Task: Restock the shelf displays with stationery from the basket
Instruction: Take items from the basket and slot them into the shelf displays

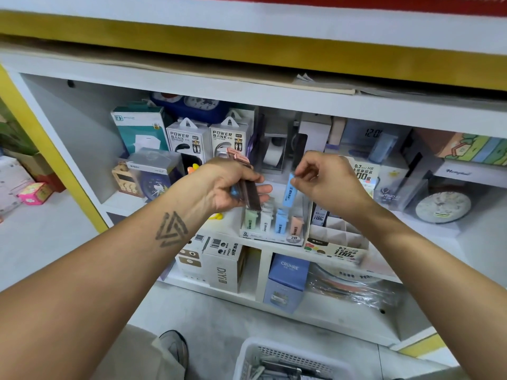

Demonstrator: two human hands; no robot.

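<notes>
Hands are working in front of the shelf (274, 244). Left hand (233, 185) is gripping a bundle of slim lead cases (248, 187), pink one uppermost. Right hand (326, 182) is pinching a blue lead case (289, 192) by its top, above the display tray (271, 237) at the shelf's front edge. Basket (290, 360) is sitting on the floor below.
</notes>
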